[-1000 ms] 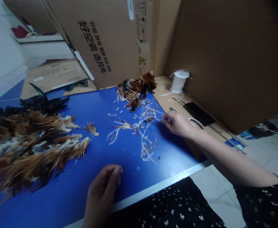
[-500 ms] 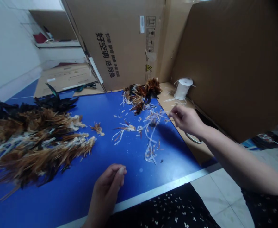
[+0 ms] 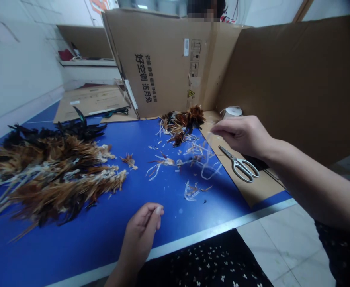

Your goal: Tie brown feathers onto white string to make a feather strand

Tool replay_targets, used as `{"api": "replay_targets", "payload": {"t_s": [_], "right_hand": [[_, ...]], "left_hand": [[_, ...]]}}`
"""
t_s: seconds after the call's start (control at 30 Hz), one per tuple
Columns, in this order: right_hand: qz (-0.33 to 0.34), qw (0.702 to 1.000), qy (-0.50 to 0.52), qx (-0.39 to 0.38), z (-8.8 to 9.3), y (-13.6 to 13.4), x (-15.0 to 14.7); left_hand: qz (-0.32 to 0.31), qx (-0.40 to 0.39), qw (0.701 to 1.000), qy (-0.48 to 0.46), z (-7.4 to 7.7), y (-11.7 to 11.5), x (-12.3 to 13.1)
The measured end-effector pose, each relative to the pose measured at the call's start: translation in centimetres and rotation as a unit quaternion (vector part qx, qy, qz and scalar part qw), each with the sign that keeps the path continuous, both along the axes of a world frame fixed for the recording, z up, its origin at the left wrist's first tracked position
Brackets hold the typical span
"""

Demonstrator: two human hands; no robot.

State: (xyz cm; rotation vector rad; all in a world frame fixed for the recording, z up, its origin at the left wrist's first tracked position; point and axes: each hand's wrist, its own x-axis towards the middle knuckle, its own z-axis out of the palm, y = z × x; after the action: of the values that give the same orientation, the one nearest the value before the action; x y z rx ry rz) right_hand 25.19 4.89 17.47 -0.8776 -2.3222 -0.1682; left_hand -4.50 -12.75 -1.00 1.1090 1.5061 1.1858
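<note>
My right hand [image 3: 245,134] hovers above the right side of the blue table [image 3: 103,235], fingers pinched on a thin white strip [image 3: 208,157] that dangles down to the table. My left hand [image 3: 143,229] rests near the table's front edge with its fingers curled together; whether it holds anything is hidden. White strips and feather scraps [image 3: 180,161] lie scattered between the hands. White-handled scissors [image 3: 240,165] lie on the cardboard sheet just below my right hand.
A big pile of brown, white and black feathers [image 3: 52,175] covers the table's left. A smaller feather clump [image 3: 182,121] sits at the back by a printed cardboard box [image 3: 165,63]. A white spool [image 3: 233,111] stands behind my right hand. Cardboard walls enclose back and right.
My right hand has risen from the table, lifting a white strip out of the scraps. The scissors it was covering now lie in plain sight. The left hand stayed put.
</note>
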Motion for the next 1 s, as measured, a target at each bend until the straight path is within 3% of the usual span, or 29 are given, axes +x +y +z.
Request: {"api": "replay_targets", "payload": {"t_s": [0.1, 0.2, 0.33, 0.43, 0.5, 0.57, 0.67, 0.77, 0.83, 0.93, 1.0], "right_hand": [[0.035, 0.998, 0.045, 0.028, 0.3, -0.5, -0.9], [0.086, 0.996, -0.01, 0.01, 0.3, -0.9, -2.0], [0.142, 0.989, -0.045, -0.018, 0.1, -1.4, -4.4], [0.178, 0.98, -0.083, -0.023, -0.3, -2.1, -7.0], [0.195, 0.975, -0.104, -0.032, -0.6, -2.7, -8.6], [0.213, 0.97, -0.104, -0.048, -0.8, -3.1, -9.6], [0.227, 0.969, -0.069, -0.077, -1.7, -2.3, -9.4], [0.164, 0.978, -0.03, -0.128, -3.9, -0.2, -7.6], [0.054, 0.982, -0.039, -0.178, -6.0, 1.3, -6.0], [-0.116, 0.954, -0.143, -0.236, -9.9, 2.8, -4.2], [-0.163, 0.934, -0.19, -0.254, -12.3, 3.2, -3.7]], "left_hand": [[0.027, 0.014, 0.999, -0.019, -0.3, 0.0, 0.2], [0.082, 0.038, 0.995, -0.035, 0.4, 0.4, -0.2], [0.113, 0.105, 0.988, -0.023, 4.3, 1.9, -0.6], [0.07, 0.153, 0.985, -0.027, 8.2, 3.5, 0.5], [0.027, 0.155, 0.987, -0.041, 9.9, 4.5, 1.8], [-0.022, 0.154, 0.986, -0.057, 10.5, 5.3, 3.0], [-0.008, 0.146, 0.988, -0.058, 9.7, 5.9, 3.5], [0.028, 0.126, 0.99, -0.055, 8.3, 5.8, 2.3], [0.062, 0.127, 0.988, -0.065, 7.8, 5.5, 1.0], [0.134, 0.14, 0.978, -0.073, 8.2, 4.9, -0.8], [0.156, 0.146, 0.975, -0.058, 9.2, 4.5, -1.7]]}}
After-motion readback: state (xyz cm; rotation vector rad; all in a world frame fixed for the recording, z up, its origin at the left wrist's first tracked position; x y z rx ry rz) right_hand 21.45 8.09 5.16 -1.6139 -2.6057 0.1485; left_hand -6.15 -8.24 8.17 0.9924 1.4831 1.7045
